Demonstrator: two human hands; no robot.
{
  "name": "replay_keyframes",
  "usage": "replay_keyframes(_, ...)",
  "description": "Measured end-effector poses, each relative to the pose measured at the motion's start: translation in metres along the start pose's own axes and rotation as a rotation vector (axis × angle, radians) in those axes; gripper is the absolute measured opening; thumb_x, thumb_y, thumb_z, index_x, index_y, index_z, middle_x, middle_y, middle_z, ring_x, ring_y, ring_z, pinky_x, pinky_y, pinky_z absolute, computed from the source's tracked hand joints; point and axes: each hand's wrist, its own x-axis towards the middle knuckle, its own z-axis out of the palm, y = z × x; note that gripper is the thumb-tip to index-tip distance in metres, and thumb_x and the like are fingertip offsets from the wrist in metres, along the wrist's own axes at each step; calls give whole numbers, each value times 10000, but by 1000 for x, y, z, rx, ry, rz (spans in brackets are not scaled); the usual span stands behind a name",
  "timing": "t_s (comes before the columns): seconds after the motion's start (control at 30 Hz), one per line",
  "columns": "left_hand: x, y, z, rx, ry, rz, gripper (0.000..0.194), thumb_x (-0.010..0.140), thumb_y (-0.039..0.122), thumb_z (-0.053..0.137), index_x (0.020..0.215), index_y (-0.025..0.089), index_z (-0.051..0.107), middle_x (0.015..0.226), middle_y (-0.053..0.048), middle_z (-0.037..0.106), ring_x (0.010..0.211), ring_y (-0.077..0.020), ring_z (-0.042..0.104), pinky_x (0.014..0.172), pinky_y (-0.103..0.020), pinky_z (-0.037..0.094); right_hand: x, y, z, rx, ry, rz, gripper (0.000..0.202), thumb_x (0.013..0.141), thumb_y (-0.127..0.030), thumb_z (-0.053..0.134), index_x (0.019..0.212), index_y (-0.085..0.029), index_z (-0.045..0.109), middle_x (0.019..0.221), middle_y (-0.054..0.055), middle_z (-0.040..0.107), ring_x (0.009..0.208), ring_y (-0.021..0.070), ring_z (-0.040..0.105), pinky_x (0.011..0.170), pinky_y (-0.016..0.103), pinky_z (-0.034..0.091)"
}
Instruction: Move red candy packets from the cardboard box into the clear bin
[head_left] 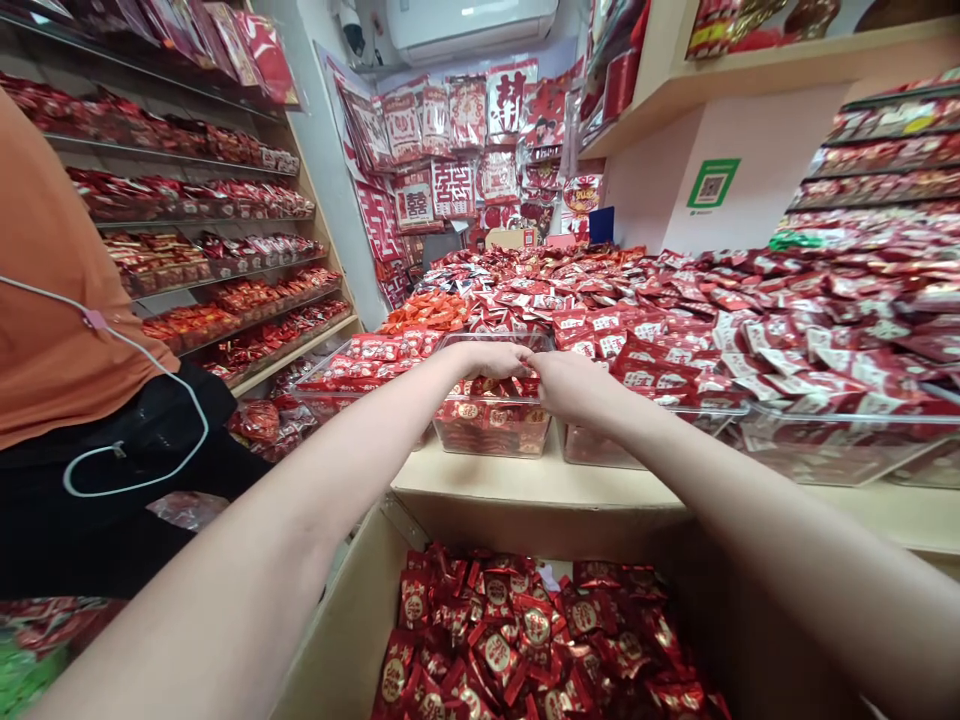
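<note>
Both my arms reach forward to a clear plastic bin point(491, 443) of red wrapped candies on a pale wooden shelf. My left hand point(491, 360) is over the bin's opening, fingers curled inward. My right hand point(566, 383) is at the bin's right side, closed, its fingertips meeting those of the left. What lies between the fingers is too small and partly hidden to name. Below my arms stands an open cardboard box point(330, 610) holding many loose red candy packets point(499, 650) with gold round prints.
More clear bins point(817, 440) of red packets line the shelf on both sides. A person in an orange top point(67, 300) stands at my left, a white cable hanging down. Stocked shelves point(202, 220) rise behind. Red decorations point(454, 187) hang at the back.
</note>
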Motion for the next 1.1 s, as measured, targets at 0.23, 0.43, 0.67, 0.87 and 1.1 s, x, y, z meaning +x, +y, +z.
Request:
replay_keyframes(0.23,-12,-4,-9,-264,222,43,491,547,18,506,1016,162,496,691,-27,606,547,-115,560,413,-155,360,12,-6,8,-36,-149,17,350,694,-112,441,1023,-123,559,920,133,631,796,230,598,595,270,424)
replay_keyframes(0.43,-32,-4,-20,-441,331,116,546,557,-60,388,1052,158,458,764,-34,607,577,-83,550,477,-161,396,2,2,16,-5,-64,-6,272,758,-169,370,931,-164,579,893,106,636,791,214,593,641,286,412)
replay_keyframes(0.67,-29,-23,-32,-418,493,42,257,742,60,494,992,124,496,781,-20,561,568,-67,510,493,-188,424,-10,-2,25,0,1,56,260,808,-191,306,927,-173,536,937,99,605,789,207,582,592,275,394)
replay_keyframes(0.87,-9,-41,-49,-268,718,3,280,818,279,460,1053,128,479,1009,-69,522,841,-151,536,701,-335,471,-14,-5,28,-39,-9,75,236,813,-197,307,920,-166,515,918,82,574,757,185,584,580,260,389)
replay_keyframes(1.1,21,-36,-59,-19,750,42,279,816,286,461,1044,127,490,1020,-71,525,870,-160,533,732,-355,461,-18,-8,33,-103,71,54,214,827,-202,301,913,-175,495,873,68,562,692,180,592,505,249,382)
